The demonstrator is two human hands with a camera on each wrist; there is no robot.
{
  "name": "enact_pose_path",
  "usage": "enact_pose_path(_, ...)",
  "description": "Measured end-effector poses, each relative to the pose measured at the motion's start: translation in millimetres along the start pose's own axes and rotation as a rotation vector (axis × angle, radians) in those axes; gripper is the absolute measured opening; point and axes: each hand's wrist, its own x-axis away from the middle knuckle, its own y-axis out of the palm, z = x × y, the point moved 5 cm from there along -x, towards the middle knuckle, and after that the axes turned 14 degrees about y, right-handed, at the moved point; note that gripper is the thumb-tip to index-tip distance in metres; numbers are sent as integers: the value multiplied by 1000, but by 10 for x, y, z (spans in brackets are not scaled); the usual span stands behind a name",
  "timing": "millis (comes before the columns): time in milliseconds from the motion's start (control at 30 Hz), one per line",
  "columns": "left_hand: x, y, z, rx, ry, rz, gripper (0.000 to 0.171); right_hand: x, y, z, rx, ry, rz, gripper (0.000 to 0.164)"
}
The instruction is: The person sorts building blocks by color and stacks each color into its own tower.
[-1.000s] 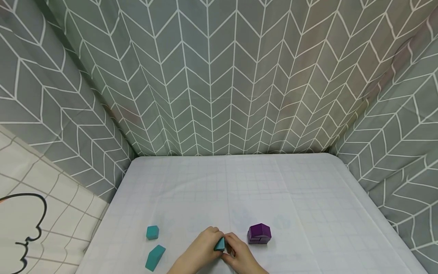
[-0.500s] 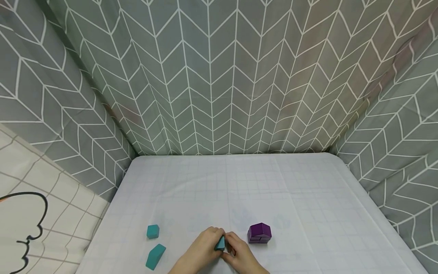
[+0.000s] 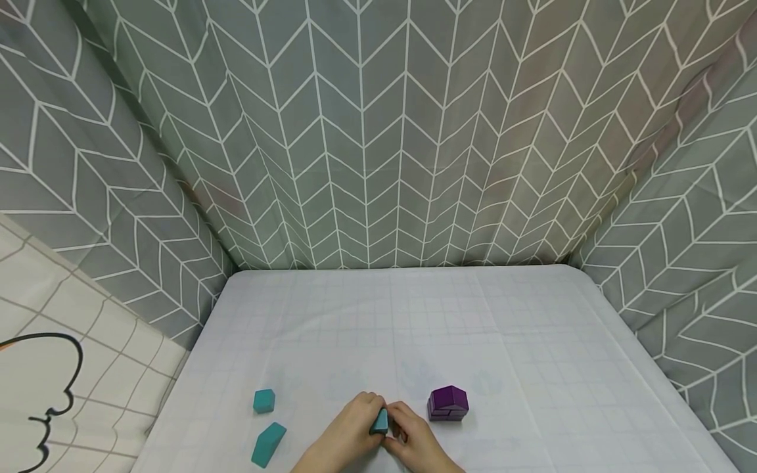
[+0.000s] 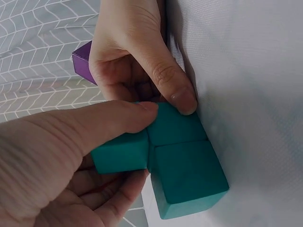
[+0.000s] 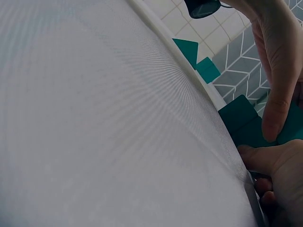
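Observation:
Three teal blocks are grouped between my hands, faces together, in the left wrist view. My left hand [image 3: 349, 427] pinches the upper block [image 4: 122, 158], its thumb along the near face and fingers behind. Beneath it, two lower blocks sit side by side on the white cloth. My right hand [image 3: 416, 437] grips one lower block [image 4: 182, 130], thumb at its bottom edge. The other lower block [image 4: 191, 175] stands against it. From the head view, only a small teal piece [image 3: 380, 422] shows between the hands; the rest is covered by fingers.
A teal cube [image 3: 263, 401] and a slanted teal block [image 3: 269, 445] lie on the left of the cloth-covered table [image 3: 473, 315]. Right of my hands stands a purple block stack [image 3: 447, 403] with a peaked top. Patterned curtains [image 3: 378, 131] enclose the back and sides.

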Motion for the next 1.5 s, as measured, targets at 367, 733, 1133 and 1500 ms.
enact_pose_path(367, -2, -353, 76, 56, -89, 84, 43, -1, 34, 32, -2, 12, -12, 30)
enact_pose_path(733, 396, -949, -290, -256, -315, 369, 37, -17, 12, -17, -5, 115, -60, 34)
enact_pose_path(1133, 1049, -772, -515, -197, -579, 279, 37, 32, 137, 312, 3, 141, -42, 35)
enact_pose_path(1500, 1315, -455, -643, -67, -712, 150, 35, 37, 137, 331, 2, 133, -42, 33)
